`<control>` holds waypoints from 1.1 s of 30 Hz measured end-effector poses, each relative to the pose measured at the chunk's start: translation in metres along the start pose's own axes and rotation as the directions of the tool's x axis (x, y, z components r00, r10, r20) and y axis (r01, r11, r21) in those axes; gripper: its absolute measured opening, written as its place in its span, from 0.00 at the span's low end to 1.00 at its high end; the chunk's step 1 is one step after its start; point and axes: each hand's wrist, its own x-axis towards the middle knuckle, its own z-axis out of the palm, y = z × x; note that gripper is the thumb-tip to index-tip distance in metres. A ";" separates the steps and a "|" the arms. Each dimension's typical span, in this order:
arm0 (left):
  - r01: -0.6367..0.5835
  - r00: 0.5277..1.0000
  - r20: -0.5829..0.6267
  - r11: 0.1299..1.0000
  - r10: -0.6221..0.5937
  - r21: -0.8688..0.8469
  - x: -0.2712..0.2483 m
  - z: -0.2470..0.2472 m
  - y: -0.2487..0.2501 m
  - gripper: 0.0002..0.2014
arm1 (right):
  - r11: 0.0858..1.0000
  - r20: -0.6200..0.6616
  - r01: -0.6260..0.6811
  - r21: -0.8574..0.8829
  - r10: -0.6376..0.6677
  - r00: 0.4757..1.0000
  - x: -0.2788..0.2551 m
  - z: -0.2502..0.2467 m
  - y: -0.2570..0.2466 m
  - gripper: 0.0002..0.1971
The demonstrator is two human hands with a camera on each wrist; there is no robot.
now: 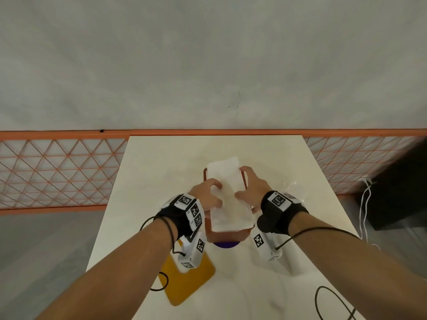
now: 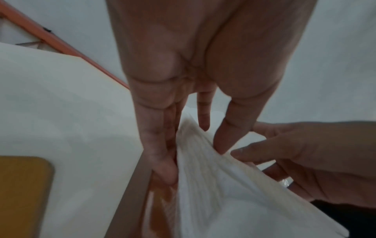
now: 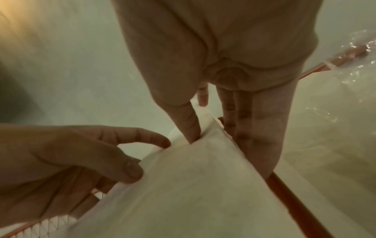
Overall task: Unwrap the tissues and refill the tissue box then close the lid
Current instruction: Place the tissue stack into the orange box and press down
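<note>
A white stack of tissues (image 1: 227, 195) sits tilted in the open orange tissue box (image 1: 204, 172), its far end raised above the rim. My left hand (image 1: 213, 192) pinches the stack's left edge, thumb on top and fingers down its side against the box wall (image 2: 132, 193). My right hand (image 1: 245, 183) grips the right edge the same way, thumb (image 3: 190, 127) on top and fingers (image 3: 260, 145) along the side by the box rim (image 3: 295, 202). The stack (image 2: 223, 193) fills the space between both hands. The yellow lid (image 1: 187, 278) lies on the table near my left wrist.
The crumpled clear plastic wrapper (image 1: 293, 188) lies on the white table (image 1: 161, 158) right of the box. A purple shape (image 1: 225, 244) shows just below the box's near end. An orange lattice fence (image 1: 57, 172) runs behind the table. White cables (image 1: 365, 204) hang at the right.
</note>
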 end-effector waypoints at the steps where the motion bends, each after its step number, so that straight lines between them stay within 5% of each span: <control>1: -0.006 1.000 -0.001 0.999 0.006 0.051 0.000 0.001 0.000 0.27 | 1.000 -0.006 0.011 -0.020 -0.012 1.000 0.000 0.002 0.000 0.40; 5: -0.050 0.997 -0.046 0.964 0.064 0.261 0.004 0.005 0.000 0.28 | 0.994 -0.017 0.047 -0.102 -0.048 0.999 0.002 0.008 0.000 0.40; 15: -0.036 0.996 -0.055 0.877 0.070 0.478 -0.002 0.005 0.000 0.31 | 0.968 -0.037 0.096 -0.232 -0.107 0.994 0.012 0.013 0.004 0.58; 33: -0.132 0.975 -0.051 0.743 0.218 0.657 0.009 0.003 -0.010 0.33 | 0.834 0.059 0.139 -0.535 -0.127 0.990 0.022 0.003 -0.012 0.49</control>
